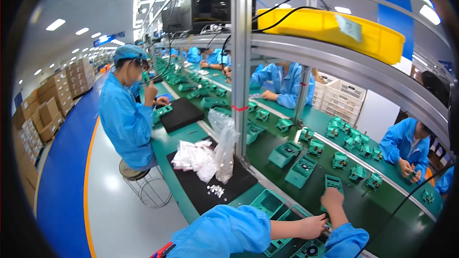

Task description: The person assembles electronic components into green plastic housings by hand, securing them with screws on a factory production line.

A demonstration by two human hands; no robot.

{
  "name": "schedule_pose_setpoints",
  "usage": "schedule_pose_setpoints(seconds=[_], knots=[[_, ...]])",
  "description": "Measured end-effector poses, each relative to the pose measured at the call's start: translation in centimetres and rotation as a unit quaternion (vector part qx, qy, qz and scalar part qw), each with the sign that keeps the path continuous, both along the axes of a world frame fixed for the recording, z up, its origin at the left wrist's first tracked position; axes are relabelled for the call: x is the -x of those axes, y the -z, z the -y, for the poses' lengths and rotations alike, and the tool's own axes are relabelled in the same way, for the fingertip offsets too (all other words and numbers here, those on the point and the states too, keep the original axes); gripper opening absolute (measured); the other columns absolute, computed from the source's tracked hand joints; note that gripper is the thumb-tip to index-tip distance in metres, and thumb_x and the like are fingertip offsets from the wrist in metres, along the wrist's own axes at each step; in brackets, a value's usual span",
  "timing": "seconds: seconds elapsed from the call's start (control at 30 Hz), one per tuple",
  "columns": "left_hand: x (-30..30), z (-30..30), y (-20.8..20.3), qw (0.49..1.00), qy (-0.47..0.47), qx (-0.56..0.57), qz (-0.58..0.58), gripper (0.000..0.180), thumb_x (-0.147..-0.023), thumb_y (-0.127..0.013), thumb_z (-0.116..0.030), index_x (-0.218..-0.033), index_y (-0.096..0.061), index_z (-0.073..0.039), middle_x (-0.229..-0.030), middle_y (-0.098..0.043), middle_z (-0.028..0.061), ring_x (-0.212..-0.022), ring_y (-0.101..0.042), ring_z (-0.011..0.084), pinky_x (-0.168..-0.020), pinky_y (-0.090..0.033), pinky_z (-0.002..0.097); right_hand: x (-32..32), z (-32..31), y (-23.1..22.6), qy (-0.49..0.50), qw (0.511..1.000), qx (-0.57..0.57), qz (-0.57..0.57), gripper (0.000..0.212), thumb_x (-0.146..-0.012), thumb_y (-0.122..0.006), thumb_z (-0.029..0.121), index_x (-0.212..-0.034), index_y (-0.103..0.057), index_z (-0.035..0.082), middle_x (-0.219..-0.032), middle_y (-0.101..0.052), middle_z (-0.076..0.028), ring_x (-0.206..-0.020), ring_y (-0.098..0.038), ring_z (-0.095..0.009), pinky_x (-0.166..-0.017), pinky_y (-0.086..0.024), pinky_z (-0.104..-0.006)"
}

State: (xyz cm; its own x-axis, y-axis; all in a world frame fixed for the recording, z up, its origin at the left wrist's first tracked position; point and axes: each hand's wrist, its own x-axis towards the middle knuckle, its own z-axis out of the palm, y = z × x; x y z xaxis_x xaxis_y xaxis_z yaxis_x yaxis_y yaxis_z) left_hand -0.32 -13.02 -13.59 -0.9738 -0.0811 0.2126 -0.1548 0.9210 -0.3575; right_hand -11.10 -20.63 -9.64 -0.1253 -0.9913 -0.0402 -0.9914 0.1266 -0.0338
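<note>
My right hand (332,199) reaches over the belt and closes on the near end of a green plastic housing (333,182); the hand itself hides its fingertips. My left hand (311,227) is lower and closer to me, by the metal rail beside my right wrist. Its fingers are drawn together, and whatever is in them cannot be made out. Under my left forearm lie open green housings (267,201), partly covered by the sleeve. Another green housing with a round black part (313,249) sits at the lower edge, between my arms.
Clear plastic bags (224,145) and small white parts (216,191) lie on a black mat (189,192) to my left. Green housings (301,171) line the belt. A metal post (240,67) and a shelf with a yellow bin (330,28) stand ahead. Co-workers (126,114) sit nearby.
</note>
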Motion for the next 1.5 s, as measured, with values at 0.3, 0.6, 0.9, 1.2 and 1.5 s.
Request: schedule_pose_setpoints(seconds=[0.3,0.6,0.9,1.2,1.5], knots=[[-17.3,-7.1,-5.3,0.849,-0.378,-0.314,-0.195,0.041,-0.061,-0.052,0.002,-0.1,-0.056,-0.01,-0.107,-0.054,0.0087,-0.095,-0.052,0.0274,-0.079,-0.042,0.0396,18.5,-13.7,0.8,-0.123,0.935,0.313,0.113,0.018,-0.064,-0.053,-0.001,-0.083,-0.051,-0.001,-0.088,-0.054,-0.019,-0.086,-0.053,-0.036,-0.072,-0.043,-0.0409],[-28.2,-1.8,3.3,0.63,-0.665,-0.159,-0.368,0.026,-0.069,-0.061,-0.008,-0.093,-0.053,-0.004,-0.095,-0.051,0.0156,-0.087,-0.051,0.0355,-0.073,-0.043,0.0432,24.8,-30.5,2.3,-0.04,0.985,0.168,0.026,0.017,-0.076,-0.046,0.003,-0.092,-0.053,0.004,-0.099,-0.053,-0.018,-0.097,-0.05,-0.037,-0.082,-0.042,-0.0402],[-28.7,4.0,6.3,0.693,-0.609,-0.224,-0.313,0.014,-0.063,-0.059,0.002,-0.07,-0.047,0.0,-0.065,-0.048,0.0153,-0.063,-0.05,0.0288,-0.058,-0.039,0.0363,25.9,-18.5,6.4,-0.223,0.954,0.167,0.113,0.022,-0.055,-0.047,-0.009,-0.073,-0.051,0.002,-0.083,-0.054,-0.013,-0.079,-0.055,-0.031,-0.068,-0.048,-0.0348],[-9.8,-1.3,-3.6,0.682,-0.226,-0.453,-0.528,0.011,-0.066,-0.059,0.005,-0.063,-0.051,-0.002,-0.061,-0.053,0.0046,-0.057,-0.05,0.011,-0.051,-0.038,0.021,22.0,-18.0,4.5,-0.225,0.962,0.128,0.084,0.019,-0.061,-0.05,-0.007,-0.075,-0.053,0.005,-0.091,-0.055,-0.006,-0.082,-0.056,-0.026,-0.069,-0.048,-0.0355],[7.1,-8.9,1.8,0.048,0.047,-0.967,-0.247,0.011,-0.083,-0.056,-0.009,-0.088,-0.055,0.0,-0.08,-0.056,0.0043,-0.072,-0.052,0.0108,-0.066,-0.042,0.0227,11.3,-22.9,2.9,-0.246,0.838,0.345,0.344,0.024,-0.062,-0.073,0.009,-0.083,-0.061,0.008,-0.091,-0.059,-0.007,-0.073,-0.058,-0.021,-0.061,-0.046,-0.0303]])
